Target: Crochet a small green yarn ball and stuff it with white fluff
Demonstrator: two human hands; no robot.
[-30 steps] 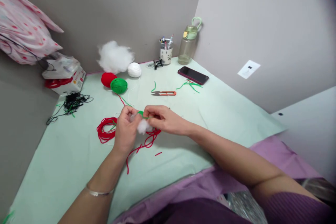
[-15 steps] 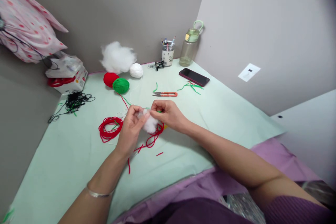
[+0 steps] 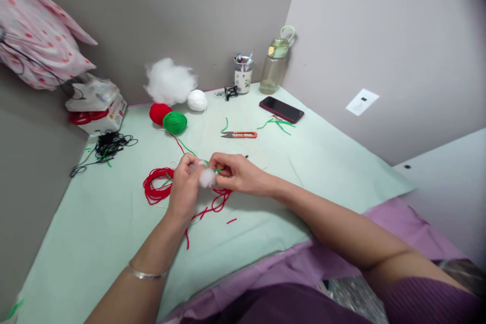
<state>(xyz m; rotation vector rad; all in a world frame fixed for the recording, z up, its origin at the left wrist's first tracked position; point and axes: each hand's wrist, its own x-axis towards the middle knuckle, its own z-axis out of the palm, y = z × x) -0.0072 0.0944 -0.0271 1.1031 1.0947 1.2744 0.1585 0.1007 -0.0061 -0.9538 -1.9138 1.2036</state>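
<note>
My left hand (image 3: 185, 186) and my right hand (image 3: 232, 172) meet over the pale green table (image 3: 94, 233), fingers pinched together. Between them sits a small white tuft of stuffing (image 3: 207, 177) with a strand of green yarn (image 3: 217, 169) at its top; both hands grip this bundle. The green strand runs back to a green yarn ball (image 3: 175, 122). Loose red yarn (image 3: 157, 186) lies coiled just left of my left hand and trails under both hands.
At the back stand a red yarn ball (image 3: 158, 113), a white yarn ball (image 3: 197, 100), a heap of white stuffing (image 3: 169, 81), a pen jar (image 3: 243, 74) and a bottle (image 3: 276, 59). Orange thread snips (image 3: 239, 134), a phone (image 3: 281, 109) and black cord (image 3: 108, 144) lie around.
The white tuft has been squeezed smaller between my fingers. My right hand came down and left toward my left hand, and the green strand shows again at the top of the tuft.
</note>
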